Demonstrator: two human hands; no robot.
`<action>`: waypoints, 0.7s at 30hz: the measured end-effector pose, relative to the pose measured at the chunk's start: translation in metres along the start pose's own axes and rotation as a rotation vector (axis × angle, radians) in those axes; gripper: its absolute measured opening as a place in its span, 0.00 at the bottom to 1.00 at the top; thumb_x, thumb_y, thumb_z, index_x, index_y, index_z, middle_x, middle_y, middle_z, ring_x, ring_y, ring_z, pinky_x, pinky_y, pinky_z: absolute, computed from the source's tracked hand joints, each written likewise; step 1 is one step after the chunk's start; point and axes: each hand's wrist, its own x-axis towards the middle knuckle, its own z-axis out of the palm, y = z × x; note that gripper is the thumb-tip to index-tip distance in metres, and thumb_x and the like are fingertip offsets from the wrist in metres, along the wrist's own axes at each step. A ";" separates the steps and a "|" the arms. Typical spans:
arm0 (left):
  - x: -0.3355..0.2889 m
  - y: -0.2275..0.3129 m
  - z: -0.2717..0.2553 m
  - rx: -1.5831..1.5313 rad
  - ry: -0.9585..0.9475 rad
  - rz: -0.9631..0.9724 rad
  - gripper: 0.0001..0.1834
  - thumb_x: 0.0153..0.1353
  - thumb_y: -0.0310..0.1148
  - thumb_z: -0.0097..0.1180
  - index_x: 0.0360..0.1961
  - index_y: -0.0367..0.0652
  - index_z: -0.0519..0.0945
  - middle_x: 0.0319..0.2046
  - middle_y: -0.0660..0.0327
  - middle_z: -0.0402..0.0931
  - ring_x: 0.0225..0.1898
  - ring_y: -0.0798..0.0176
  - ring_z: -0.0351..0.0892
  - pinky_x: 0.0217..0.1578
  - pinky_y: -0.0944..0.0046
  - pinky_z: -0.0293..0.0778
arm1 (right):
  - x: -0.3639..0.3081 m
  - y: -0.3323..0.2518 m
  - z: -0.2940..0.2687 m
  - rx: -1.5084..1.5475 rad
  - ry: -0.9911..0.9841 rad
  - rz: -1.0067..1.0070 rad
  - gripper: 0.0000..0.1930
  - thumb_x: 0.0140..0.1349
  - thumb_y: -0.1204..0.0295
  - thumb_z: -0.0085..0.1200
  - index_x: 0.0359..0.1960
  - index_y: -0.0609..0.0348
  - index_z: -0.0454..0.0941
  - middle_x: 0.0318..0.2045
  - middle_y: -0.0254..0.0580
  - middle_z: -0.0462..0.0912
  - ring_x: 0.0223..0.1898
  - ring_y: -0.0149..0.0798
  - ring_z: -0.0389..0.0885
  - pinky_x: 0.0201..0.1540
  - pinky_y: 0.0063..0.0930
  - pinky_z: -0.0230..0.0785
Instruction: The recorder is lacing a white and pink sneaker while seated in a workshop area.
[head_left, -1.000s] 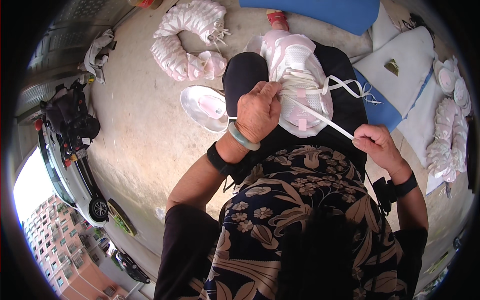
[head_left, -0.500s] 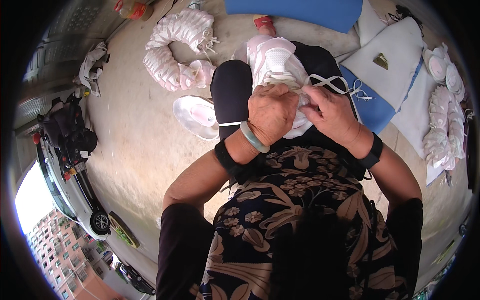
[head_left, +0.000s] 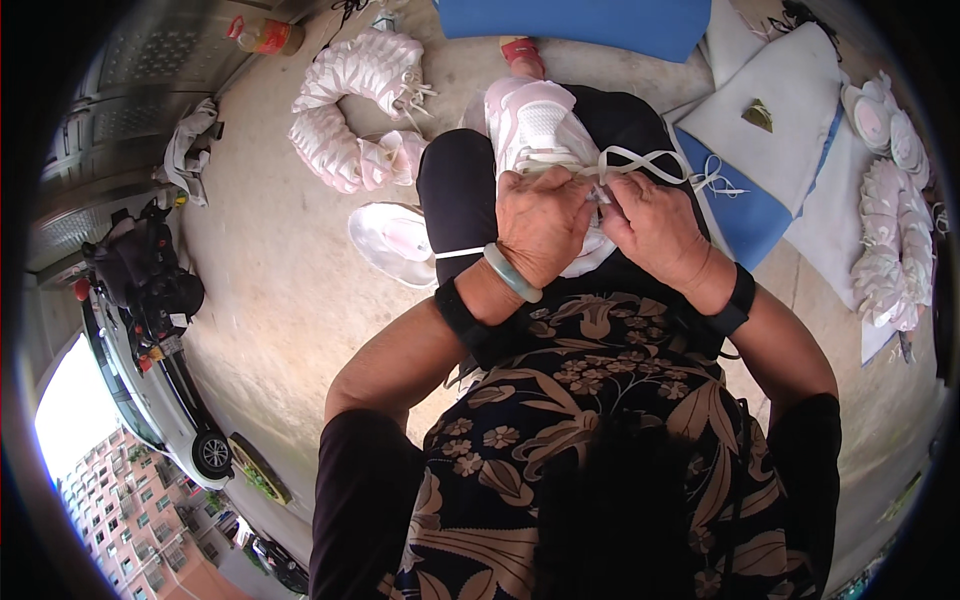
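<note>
A white and pale pink shoe upper lies across my lap, its mesh toe pointing away from me. My left hand is closed over its lace area, the fingers curled and thumb pressed in. Right beside it, my right hand pinches at the same spot, its fingertips almost meeting the left thumb. A flat white shoelace loops out from between the hands and trails to the right over my dark trouser leg. What exactly the fingertips grip is partly hidden by the fingers.
On the floor at left lie a curved row of similar shoe uppers and a single upper. To the right are white sheets over a blue board, with more stacked uppers. A bottle stands far left.
My right hand has closed in toward the left thumb, its fingers more gathered than before. The whole view has shifted slightly. The shoe upper stays on my lap.
</note>
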 end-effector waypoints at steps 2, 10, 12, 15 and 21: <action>0.000 0.001 0.001 0.019 -0.008 -0.005 0.12 0.43 0.31 0.61 0.32 0.48 0.81 0.28 0.66 0.76 0.28 0.60 0.75 0.34 0.61 0.62 | 0.000 0.001 -0.001 0.038 -0.010 0.039 0.15 0.51 0.74 0.52 0.42 0.64 0.71 0.33 0.48 0.77 0.32 0.48 0.78 0.32 0.35 0.72; 0.010 0.005 0.005 0.141 -0.108 0.018 0.04 0.45 0.35 0.58 0.22 0.48 0.77 0.21 0.65 0.73 0.25 0.59 0.74 0.33 0.59 0.62 | 0.001 0.006 0.001 0.069 0.021 -0.039 0.12 0.52 0.74 0.48 0.39 0.65 0.70 0.31 0.50 0.77 0.29 0.49 0.78 0.31 0.37 0.72; 0.010 0.007 0.010 0.194 -0.111 0.058 0.03 0.44 0.33 0.56 0.21 0.47 0.77 0.21 0.63 0.74 0.24 0.59 0.75 0.34 0.57 0.63 | 0.003 0.009 0.003 0.070 0.035 -0.064 0.10 0.52 0.73 0.49 0.36 0.64 0.70 0.29 0.50 0.78 0.26 0.47 0.79 0.28 0.36 0.72; 0.013 0.007 0.014 0.270 -0.132 0.139 0.03 0.44 0.31 0.54 0.21 0.45 0.77 0.21 0.61 0.75 0.23 0.59 0.76 0.34 0.56 0.64 | 0.005 0.016 0.007 0.148 0.056 -0.046 0.08 0.52 0.74 0.48 0.33 0.64 0.70 0.28 0.50 0.77 0.28 0.49 0.78 0.30 0.37 0.72; 0.017 0.006 0.009 0.337 -0.106 0.266 0.05 0.43 0.30 0.53 0.23 0.43 0.76 0.21 0.57 0.72 0.19 0.57 0.75 0.29 0.57 0.69 | 0.001 0.020 0.005 0.315 0.107 -0.038 0.08 0.53 0.73 0.49 0.33 0.62 0.69 0.26 0.48 0.77 0.29 0.51 0.78 0.31 0.38 0.70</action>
